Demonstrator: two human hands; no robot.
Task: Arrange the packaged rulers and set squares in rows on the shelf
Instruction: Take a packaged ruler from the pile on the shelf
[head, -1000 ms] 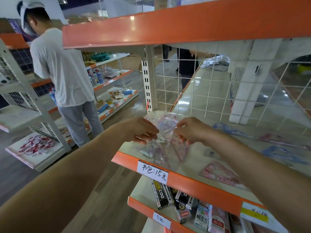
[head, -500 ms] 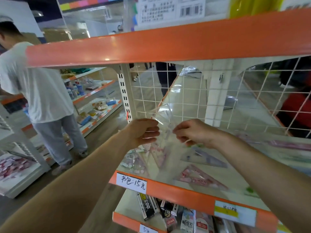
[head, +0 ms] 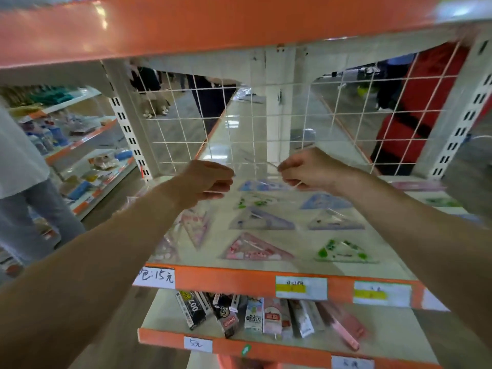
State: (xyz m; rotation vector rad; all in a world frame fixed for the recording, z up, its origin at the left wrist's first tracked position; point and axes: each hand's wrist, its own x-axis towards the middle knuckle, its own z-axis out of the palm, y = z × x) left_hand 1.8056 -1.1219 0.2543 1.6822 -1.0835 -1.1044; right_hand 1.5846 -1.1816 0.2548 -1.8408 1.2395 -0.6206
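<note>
1. Hands. We see both hands raised above the middle shelf (head: 239, 280), level with each other and a short way apart. The left hand (head: 210, 182) has its fingers curled in and pinches one upper corner of a clear bag (head: 197, 225). The right hand (head: 306, 171) is curled the same way and pinches the opposite upper corner. The top edge of the film is drawn out between the two grips.

2. Held item. The bag hangs down and to the left, above the shelf's front left area. It appears to hold pink set squares, though blur and glare keep us from counting them.

3. Placed items. Packaged set squares lie flat on the shelf in rows. In the front row we find a pink set square (head: 255, 249) and a green set square (head: 343, 252). Behind them lie a purple set square (head: 262, 220) and a pale one (head: 336, 220), with further blue and green packs toward the wire mesh back (head: 266, 129).

4. Surroundings. A handwritten price label (head: 155, 276) sits on the shelf's orange edge. The lower shelf (head: 292, 352) carries boxed stationery (head: 239, 314). A person in a white shirt (head: 18, 161) stands at far left.
</note>
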